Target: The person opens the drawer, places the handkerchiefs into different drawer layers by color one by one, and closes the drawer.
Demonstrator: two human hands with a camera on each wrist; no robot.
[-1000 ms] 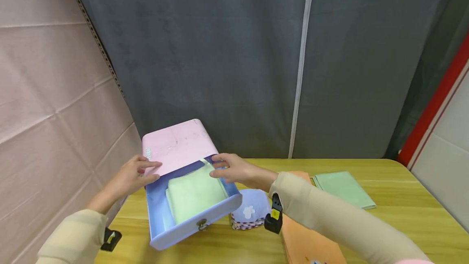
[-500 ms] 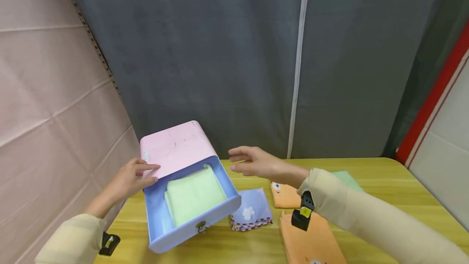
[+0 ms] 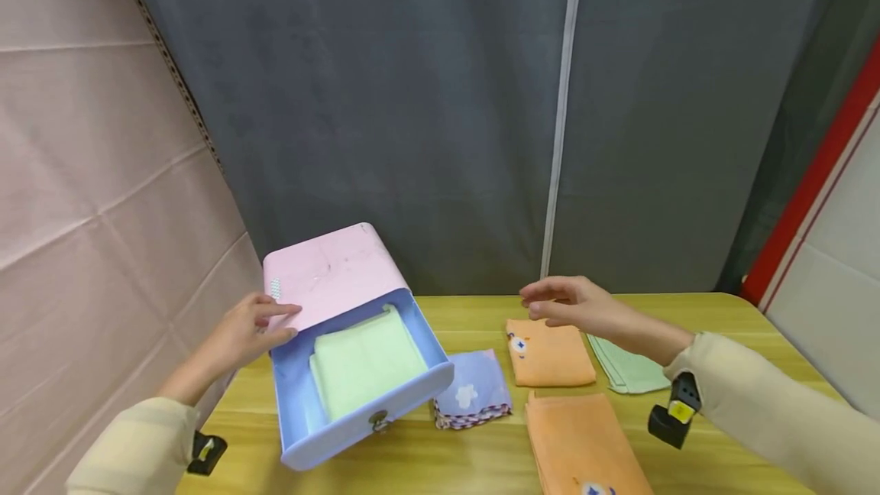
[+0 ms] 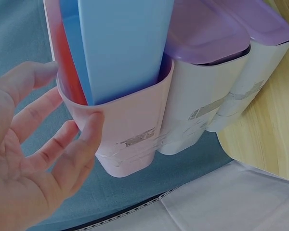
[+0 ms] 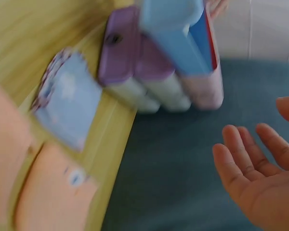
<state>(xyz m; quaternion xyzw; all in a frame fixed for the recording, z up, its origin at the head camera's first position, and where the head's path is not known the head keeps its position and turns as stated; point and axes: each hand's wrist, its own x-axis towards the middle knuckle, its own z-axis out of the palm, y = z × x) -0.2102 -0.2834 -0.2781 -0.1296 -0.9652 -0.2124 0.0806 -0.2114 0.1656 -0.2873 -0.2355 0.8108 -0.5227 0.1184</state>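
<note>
A drawer unit with a pink top (image 3: 333,270) stands at the left of the table, its blue drawer (image 3: 302,403) pulled out. Inside the drawer lies a folded light green cloth (image 3: 367,365). My left hand (image 3: 241,331) rests at the left front edge of the pink casing; in the left wrist view its fingers (image 4: 89,137) are spread beside the casing (image 4: 130,130). Over the back of an orange folded cloth (image 3: 553,357) hovers my right hand (image 3: 584,308), loosely bent and holding nothing. The right wrist view shows this hand (image 5: 265,178) with an empty palm.
A second orange cloth (image 3: 584,441), a blue-purple cloth (image 3: 470,392) with a checked edge and a green cloth (image 3: 629,365) lie on the wooden table (image 3: 474,327). Purple-fronted drawers (image 4: 207,29) sit under the blue one. A dark curtain (image 3: 412,98) hangs behind.
My right hand has moved right, from above the green cloth in the drawer to above the orange cloth. The left hand has stayed on the pink casing.
</note>
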